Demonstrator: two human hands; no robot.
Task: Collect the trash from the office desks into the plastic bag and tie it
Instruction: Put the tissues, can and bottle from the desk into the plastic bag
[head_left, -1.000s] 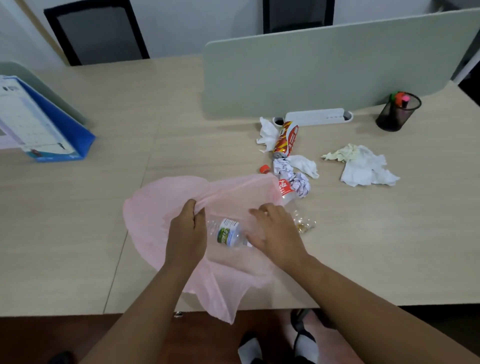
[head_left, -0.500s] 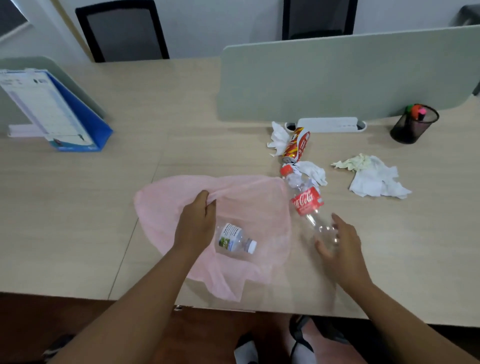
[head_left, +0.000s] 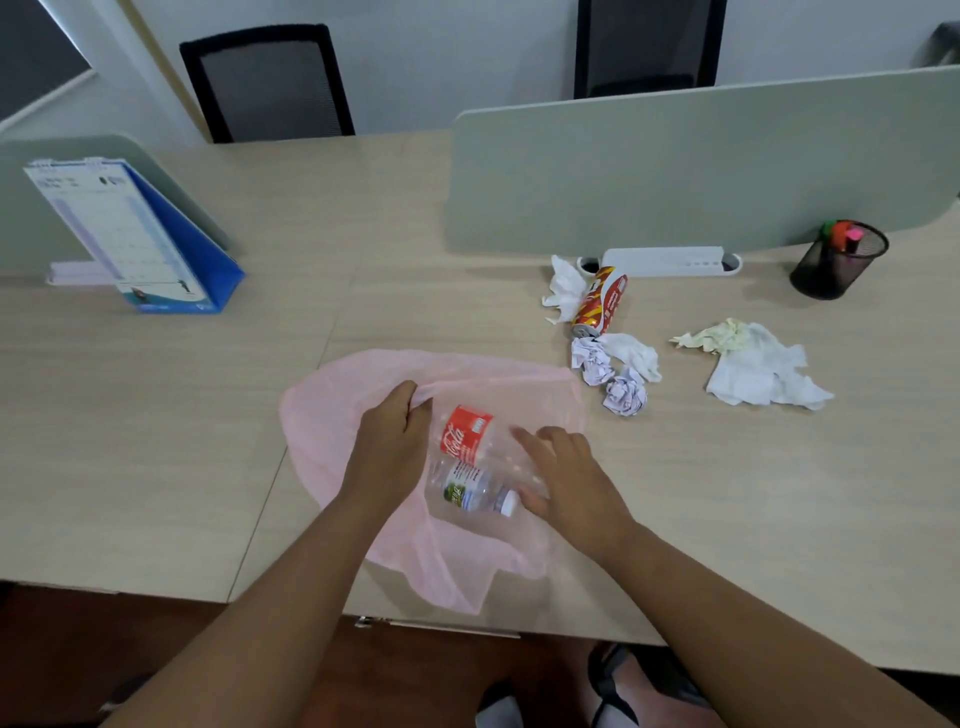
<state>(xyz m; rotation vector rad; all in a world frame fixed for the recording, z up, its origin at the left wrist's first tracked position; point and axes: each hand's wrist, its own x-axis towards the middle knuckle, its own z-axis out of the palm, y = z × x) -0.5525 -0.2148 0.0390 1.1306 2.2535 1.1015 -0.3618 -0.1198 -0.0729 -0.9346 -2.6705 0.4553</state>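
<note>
A pink plastic bag (head_left: 332, 415) lies flat on the desk near its front edge. My left hand (head_left: 392, 441) pinches the bag's upper rim and holds its mouth up. A small clear water bottle (head_left: 467, 491) lies inside the bag. My right hand (head_left: 576, 473) grips the base of a clear Coca-Cola bottle (head_left: 465, 434), whose red-labelled end is inside the bag's mouth. Behind and to the right lie a red and yellow can (head_left: 600, 301), a white tissue (head_left: 563, 288), two crumpled paper balls (head_left: 623, 395) and a pile of white and yellowish tissues (head_left: 758, 369).
A green divider panel (head_left: 701, 166) stands behind the trash, with a white power strip (head_left: 665, 260) at its foot. A black mesh pen holder (head_left: 836, 265) is at the far right. A blue desk calendar (head_left: 130, 234) stands at the left. Two black chairs are beyond the desk.
My right hand left the bag, took the Coca-Cola bottle from the desk beside it and brought it left into the bag's mouth. My left hand kept its hold on the rim.
</note>
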